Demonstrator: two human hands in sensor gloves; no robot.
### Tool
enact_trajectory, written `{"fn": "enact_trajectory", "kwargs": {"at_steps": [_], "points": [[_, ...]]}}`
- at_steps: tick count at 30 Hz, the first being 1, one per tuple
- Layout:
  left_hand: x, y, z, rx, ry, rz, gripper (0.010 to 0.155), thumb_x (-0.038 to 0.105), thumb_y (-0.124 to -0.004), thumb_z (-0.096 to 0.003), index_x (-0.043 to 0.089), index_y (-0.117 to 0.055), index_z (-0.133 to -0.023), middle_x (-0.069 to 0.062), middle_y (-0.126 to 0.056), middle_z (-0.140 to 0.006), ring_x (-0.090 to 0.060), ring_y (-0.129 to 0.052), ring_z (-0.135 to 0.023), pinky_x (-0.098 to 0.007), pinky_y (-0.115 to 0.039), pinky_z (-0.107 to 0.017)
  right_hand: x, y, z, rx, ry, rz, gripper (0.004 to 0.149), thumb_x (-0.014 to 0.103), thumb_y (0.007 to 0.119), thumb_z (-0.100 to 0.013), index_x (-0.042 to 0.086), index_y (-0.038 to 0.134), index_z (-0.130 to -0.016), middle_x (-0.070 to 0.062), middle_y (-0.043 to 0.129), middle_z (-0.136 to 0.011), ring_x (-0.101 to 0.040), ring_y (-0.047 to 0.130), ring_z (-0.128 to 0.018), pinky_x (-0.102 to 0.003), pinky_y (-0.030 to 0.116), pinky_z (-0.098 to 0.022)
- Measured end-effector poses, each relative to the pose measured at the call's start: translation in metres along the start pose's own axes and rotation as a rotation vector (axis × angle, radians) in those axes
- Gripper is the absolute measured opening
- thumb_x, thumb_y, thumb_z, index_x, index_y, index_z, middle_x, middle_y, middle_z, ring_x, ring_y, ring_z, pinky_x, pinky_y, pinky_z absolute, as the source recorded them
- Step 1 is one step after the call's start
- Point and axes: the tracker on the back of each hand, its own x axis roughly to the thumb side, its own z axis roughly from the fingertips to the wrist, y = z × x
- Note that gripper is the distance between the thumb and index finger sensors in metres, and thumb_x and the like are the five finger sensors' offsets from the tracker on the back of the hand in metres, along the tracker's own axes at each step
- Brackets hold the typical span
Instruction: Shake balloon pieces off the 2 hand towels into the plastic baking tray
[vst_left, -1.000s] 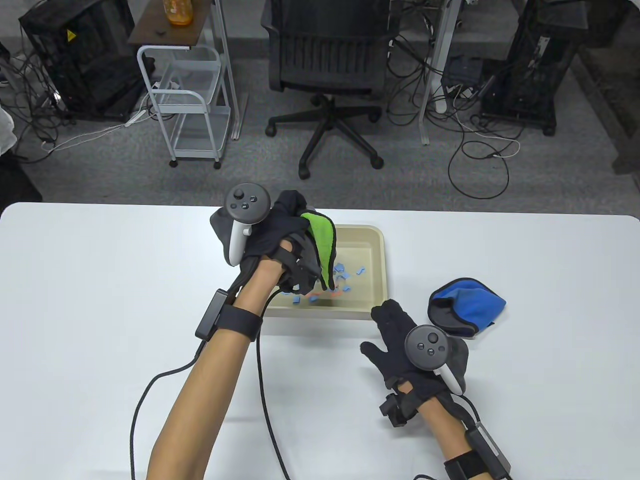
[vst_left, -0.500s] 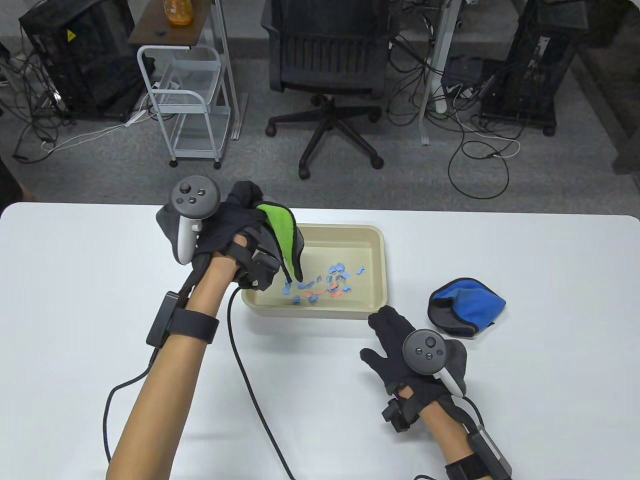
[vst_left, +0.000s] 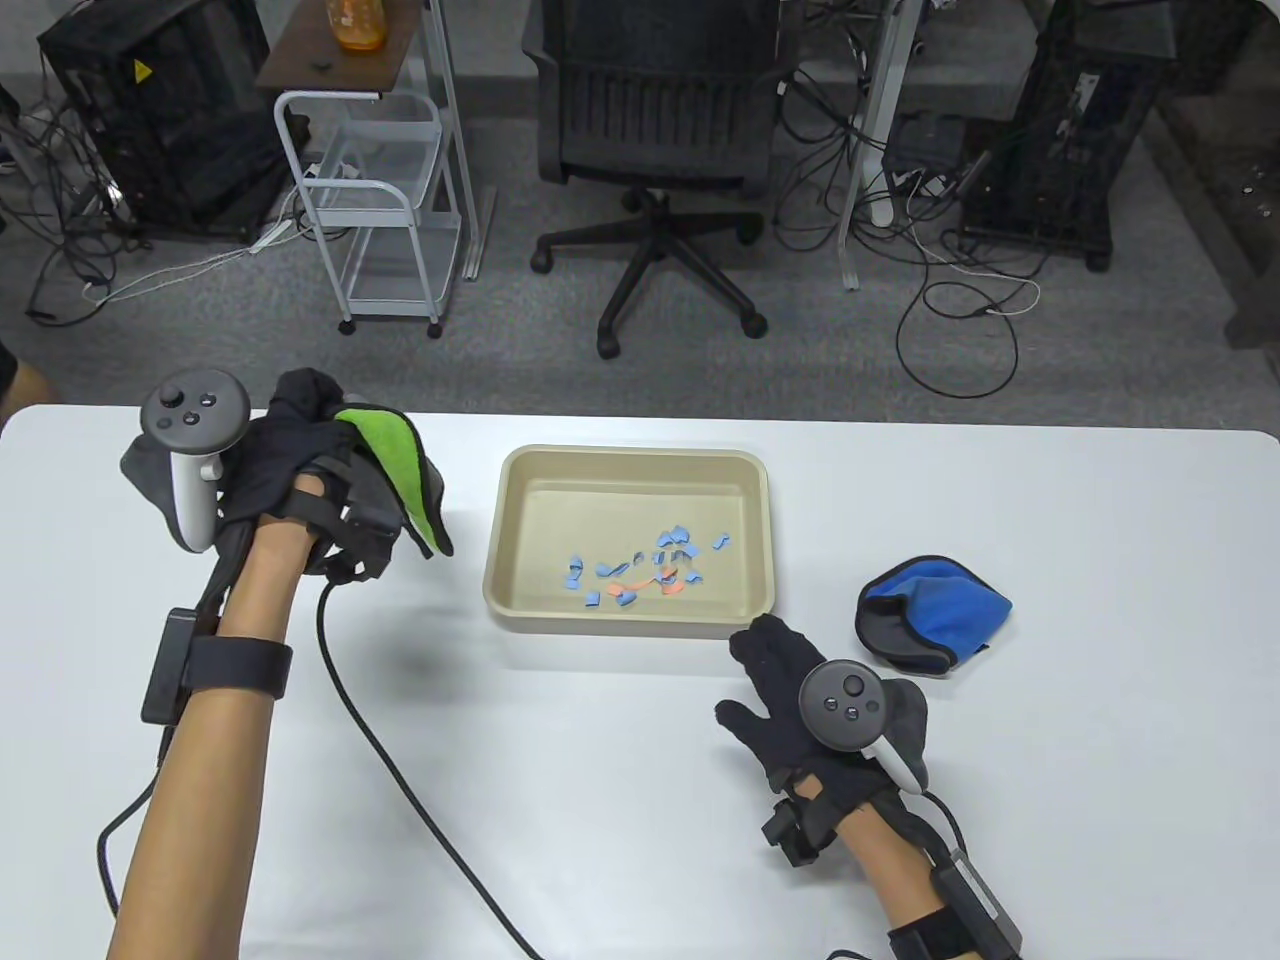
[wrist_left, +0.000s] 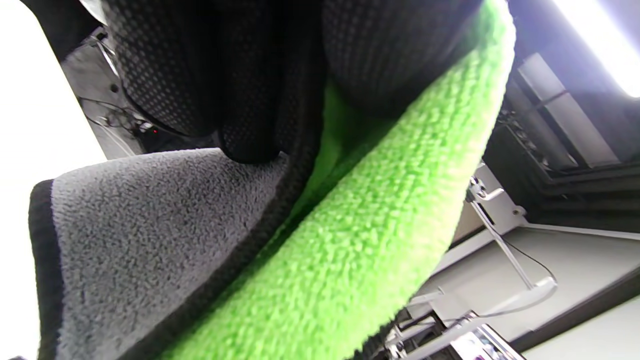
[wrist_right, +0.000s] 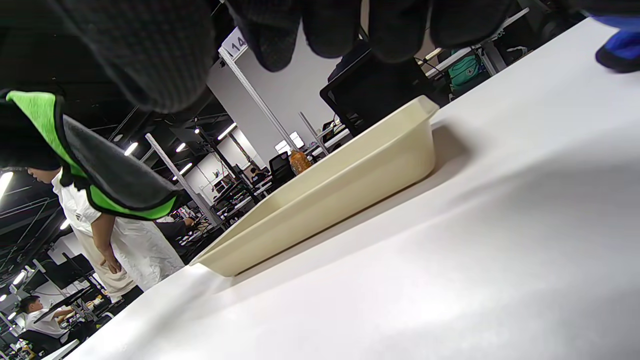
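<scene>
Nearest the front edge of the table, the right hand (vst_left: 800, 700) lay flat on the bare surface with its fingers stretched out and relaxed, grasping nothing, the fingertips just beside the near right corner of the baking tray (vst_left: 520, 610). Just to its right, and a little farther back, sat the blue towel (vst_left: 940, 605), bunched in a heap toward the right side of the table, close enough that this hand was plainly the nearer one to it. The tray stood in the middle of the table, its long axis running left to right, with blue and a few orange balloon pieces (vst_left: 645, 572) scattered over the near half of its floor. Farther left, toward the far left corner, the left hand (vst_left: 290, 470) was held above the table with its fingers curled round the green towel (vst_left: 395, 465), which hung down from the grip, green face and grey backing both showing in the left wrist view. That towel was well clear of the tray, off to its left. Judging by this, the blue towel was probably the next to be shaken.
</scene>
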Motion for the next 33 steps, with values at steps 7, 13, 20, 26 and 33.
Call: {"fn": "enact_trajectory", "kwargs": {"at_steps": [7, 13, 20, 26, 33], "points": [[-0.058, 0.002, -0.006, 0.019, 0.085, -0.044, 0.035, 0.032, -0.082, -0.0396, 0.041, -0.068, -0.07, 0.009, -0.087, -0.08, -0.025, -0.097, -0.085, -0.045, -0.085, -0.058, 0.001, 0.001, 0.0, 0.006, 0.003, 0.011, 0.072, 0.05, 0.081, -0.041, 0.024, 0.053, -0.102, -0.01, 0.043, -0.118, -0.043, 0.046, -0.105, -0.061, 0.053, -0.072], [-0.106, -0.01, -0.005, 0.005, 0.132, -0.108, 0.035, 0.032, -0.082, -0.0394, 0.041, -0.068, -0.07, 0.01, -0.087, -0.08, -0.025, -0.097, -0.085, -0.045, -0.084, -0.059, 0.001, 0.002, 0.0, 0.014, 0.007, 0.016, 0.072, 0.05, 0.081, -0.041, 0.024, 0.053, -0.102, -0.01, 0.043, -0.118, -0.043, 0.046, -0.105, -0.061, 0.053, -0.072], [-0.172, -0.034, 0.002, -0.093, 0.215, -0.181, 0.035, 0.034, -0.082, -0.0391, 0.042, -0.068, -0.07, 0.011, -0.088, -0.081, -0.025, -0.096, -0.086, -0.046, -0.084, -0.058, 0.002, 0.006, 0.0, 0.031, 0.009, 0.026, 0.072, 0.05, 0.08, -0.041, 0.024, 0.053, -0.102, -0.01, 0.044, -0.117, -0.043, 0.046, -0.105, -0.061, 0.053, -0.072], [-0.213, -0.055, 0.011, -0.173, 0.291, -0.199, 0.035, 0.034, -0.081, -0.0392, 0.041, -0.067, -0.071, 0.01, -0.087, -0.082, -0.025, -0.093, -0.086, -0.046, -0.085, -0.057, 0.003, 0.01, 0.0, 0.052, 0.007, 0.039, 0.072, 0.05, 0.08, -0.041, 0.024, 0.053, -0.102, -0.01, 0.043, -0.118, -0.043, 0.046, -0.106, -0.062, 0.052, -0.072], [-0.22, -0.052, 0.016, -0.237, 0.304, -0.105, 0.043, 0.031, -0.079, -0.0402, 0.041, -0.06, -0.077, 0.008, -0.079, -0.089, -0.024, -0.083, -0.092, -0.045, -0.078, -0.063, 0.004, 0.011, 0.0, 0.062, 0.005, 0.04, 0.072, 0.05, 0.08, -0.041, 0.024, 0.053, -0.102, -0.01, 0.044, -0.118, -0.043, 0.045, -0.106, -0.062, 0.052, -0.073]]}}
